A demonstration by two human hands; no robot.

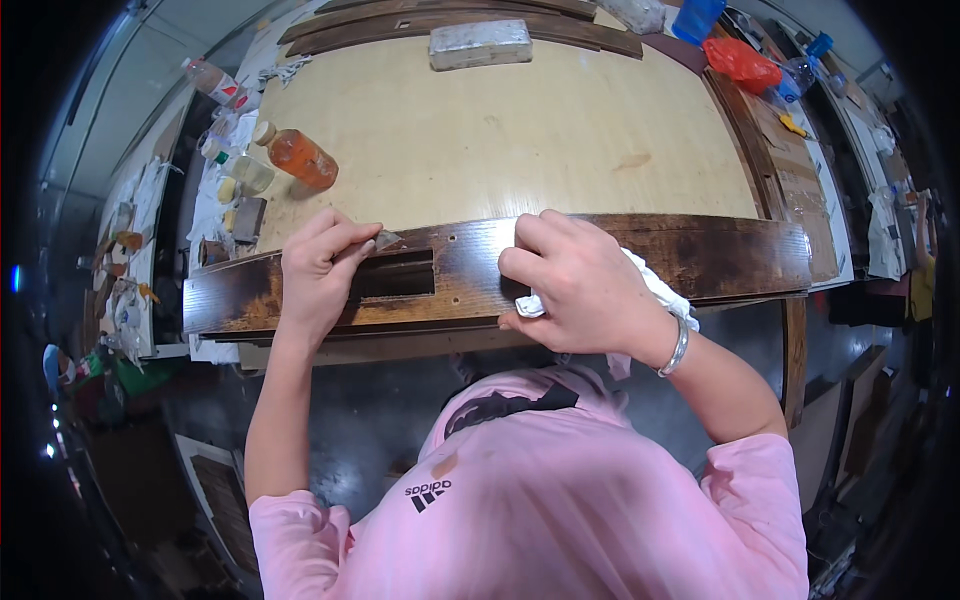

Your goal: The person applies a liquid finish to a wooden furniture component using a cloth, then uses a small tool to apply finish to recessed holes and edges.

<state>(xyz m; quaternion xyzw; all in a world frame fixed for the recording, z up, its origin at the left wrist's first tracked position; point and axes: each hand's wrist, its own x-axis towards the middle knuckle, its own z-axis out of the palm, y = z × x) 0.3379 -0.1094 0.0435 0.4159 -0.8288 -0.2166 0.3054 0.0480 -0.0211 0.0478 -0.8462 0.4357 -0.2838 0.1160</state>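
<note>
Board (475, 265): dark brown wood, glossy, lying crosswise along the near edge of the bench (520, 130), directly before the person; finish uneven, paler patches toward both ends. Slot (405, 272): rectangular, left of the board's middle, with small holes (456, 300) just to its right. Left hand (318, 262): thumb and forefinger pinching a scrap (388, 241), small, grey, pointed, at the slot's upper edge; material too small to tell, contact with the wood likewise. Right hand (575, 275): fingers curled around a white cloth (655, 283), resting over the board right of the slot. Bottle (303, 158): orange liquid, on the bench beyond the left hand. Block (480, 45): wrapped, far side. Step in hand, as judged: detail work on the finish around the slot. Next move calls for, as judged: light, steady pressure along that edge, cloth kept ready for wiping.
</note>
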